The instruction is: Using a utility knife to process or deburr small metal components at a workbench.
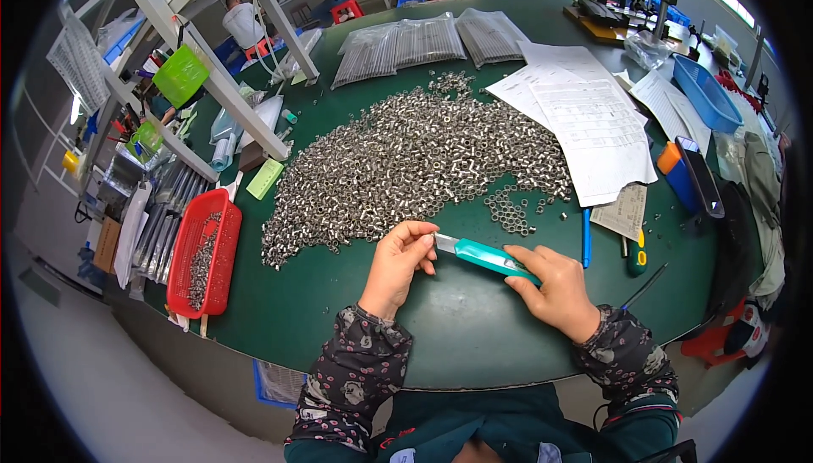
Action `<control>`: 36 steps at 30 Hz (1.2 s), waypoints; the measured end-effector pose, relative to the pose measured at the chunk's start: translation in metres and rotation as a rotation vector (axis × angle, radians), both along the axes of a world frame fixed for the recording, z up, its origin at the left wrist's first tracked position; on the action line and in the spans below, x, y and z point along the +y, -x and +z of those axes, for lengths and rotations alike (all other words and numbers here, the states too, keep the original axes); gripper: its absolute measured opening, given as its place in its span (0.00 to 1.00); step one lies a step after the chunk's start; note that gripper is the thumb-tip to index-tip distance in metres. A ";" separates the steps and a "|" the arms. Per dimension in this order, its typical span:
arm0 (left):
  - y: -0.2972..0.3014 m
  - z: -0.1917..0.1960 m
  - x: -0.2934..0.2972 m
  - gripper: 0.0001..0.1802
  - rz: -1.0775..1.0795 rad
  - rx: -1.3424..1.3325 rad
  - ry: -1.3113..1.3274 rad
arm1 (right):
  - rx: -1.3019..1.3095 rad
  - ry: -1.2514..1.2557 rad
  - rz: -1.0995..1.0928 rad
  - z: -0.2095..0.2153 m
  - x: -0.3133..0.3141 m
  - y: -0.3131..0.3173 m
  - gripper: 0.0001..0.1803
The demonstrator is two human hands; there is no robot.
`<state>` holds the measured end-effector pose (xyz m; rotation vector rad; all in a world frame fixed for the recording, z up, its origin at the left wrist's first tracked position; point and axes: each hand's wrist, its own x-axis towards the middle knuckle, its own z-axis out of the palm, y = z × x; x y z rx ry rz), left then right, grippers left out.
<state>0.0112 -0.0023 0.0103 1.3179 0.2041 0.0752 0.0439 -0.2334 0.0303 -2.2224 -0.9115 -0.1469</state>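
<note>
From the head view, we're looking down on a dark green table [474,340], and the action is at its near middle, where a teal utility knife [493,260] is held just above the surface. The right hand [555,291] has the handle's rear: fingers curled over the far side, thumb along the near side, closed snugly on it. That hold at the back, I'd judge, leaves the front clear and lets this hand steer the blade [445,243].

Across to the left hand [396,266]: thumb and forefinger nearly together in a pinch right at the blade's tip, the other fingers loosely curled. They seem to have a small metal piece [434,237], though the fingertips hide most of it and I can't be sure of its shape. The pinch probably steadies the piece against the steel.

Now the knife's line: its long axis slants from far left to near right, blade end pointing left and a little away from the person, butt under the right palm.

Just beyond the hands spreads a big heap of metal rings [398,162], likely put there for easy reach, with a small cluster [508,211] lying flat at its near right. Over on the left, a red basket [223,264] contains more loose pieces. Far right, paper sheets [593,137] lie beside the heap, a blue pen [586,238] near their close edge.
</note>
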 end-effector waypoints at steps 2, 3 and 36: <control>-0.001 -0.002 0.000 0.07 0.011 0.003 0.045 | -0.036 -0.108 -0.031 -0.003 0.001 -0.005 0.18; -0.001 -0.003 -0.001 0.07 0.024 0.006 0.091 | -0.071 -0.216 -0.059 -0.005 0.000 -0.008 0.18; -0.003 0.003 0.006 0.02 0.069 -0.137 0.303 | -0.456 0.224 -0.007 -0.004 -0.010 -0.017 0.21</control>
